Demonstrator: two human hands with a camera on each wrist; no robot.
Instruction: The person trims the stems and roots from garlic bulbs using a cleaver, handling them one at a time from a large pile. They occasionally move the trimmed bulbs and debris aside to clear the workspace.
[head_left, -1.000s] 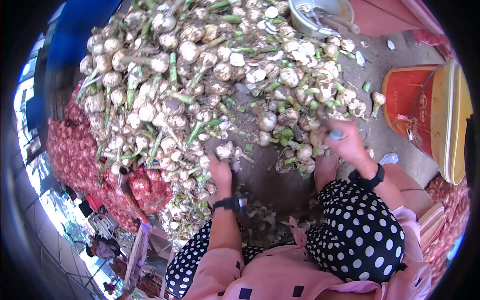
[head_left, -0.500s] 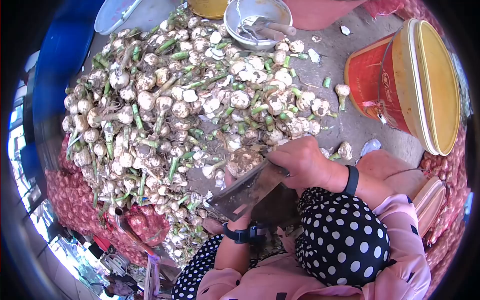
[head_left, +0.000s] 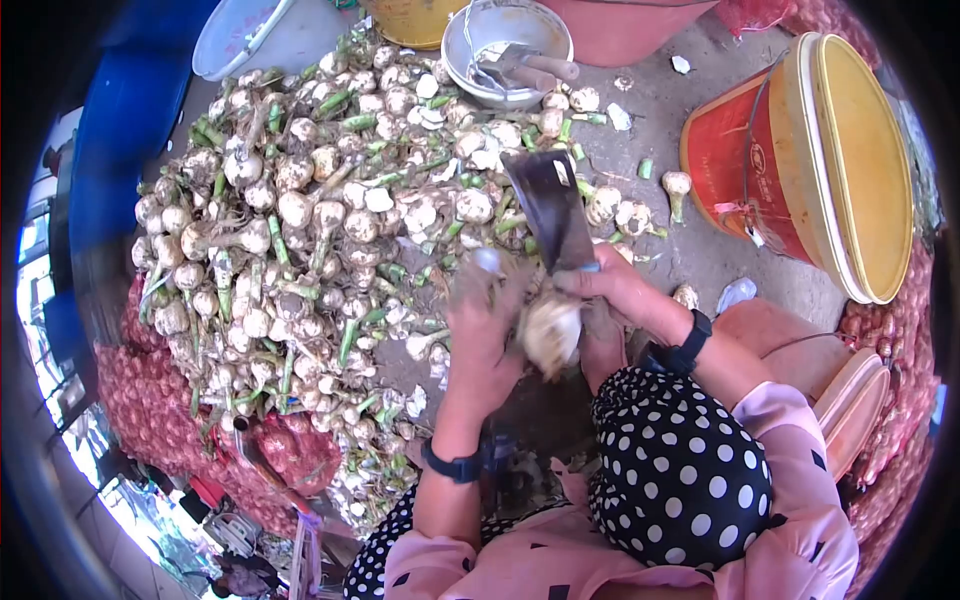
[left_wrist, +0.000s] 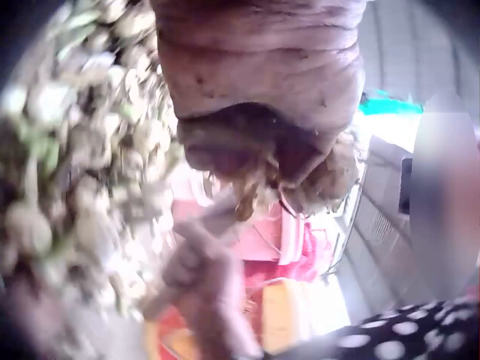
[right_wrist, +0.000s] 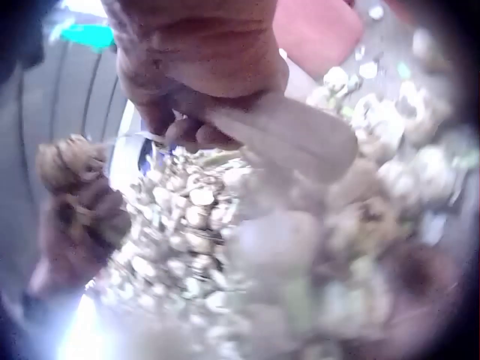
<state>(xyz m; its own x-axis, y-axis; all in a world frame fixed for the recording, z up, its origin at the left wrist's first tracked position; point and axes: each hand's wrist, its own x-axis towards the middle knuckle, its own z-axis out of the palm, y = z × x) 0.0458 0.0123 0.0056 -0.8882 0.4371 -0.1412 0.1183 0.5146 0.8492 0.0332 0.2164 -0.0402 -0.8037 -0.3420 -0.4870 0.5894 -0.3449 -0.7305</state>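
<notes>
My left hand (head_left: 485, 325), blurred by motion in the head view, is raised over the ground beside the heap. It grips a garlic bulb (head_left: 552, 332); in the left wrist view roots and bulb show beneath the curled fingers. To its right, my right hand (head_left: 622, 285) holds a cleaver, its broad dark blade (head_left: 550, 205) tilted up over the heap. In the right wrist view the fingers wrap round the cleaver's pale handle (right_wrist: 315, 146). A big heap of garlic bulbs (head_left: 295, 210) with cut green stems spreads in front of both hands.
A red bucket with a yellow lid (head_left: 865, 165) lies tipped at the right. Behind the heap stands a grey bowl (head_left: 460, 65) with handled tools in it. Mesh bags of garlic (head_left: 150, 390) lie at the left. Polka-dot knees (head_left: 690, 460) are close below the hands.
The cleaver first came down low across the left hand and now points up and away. The left hand has risen with the garlic bulb. The head view has shifted.
</notes>
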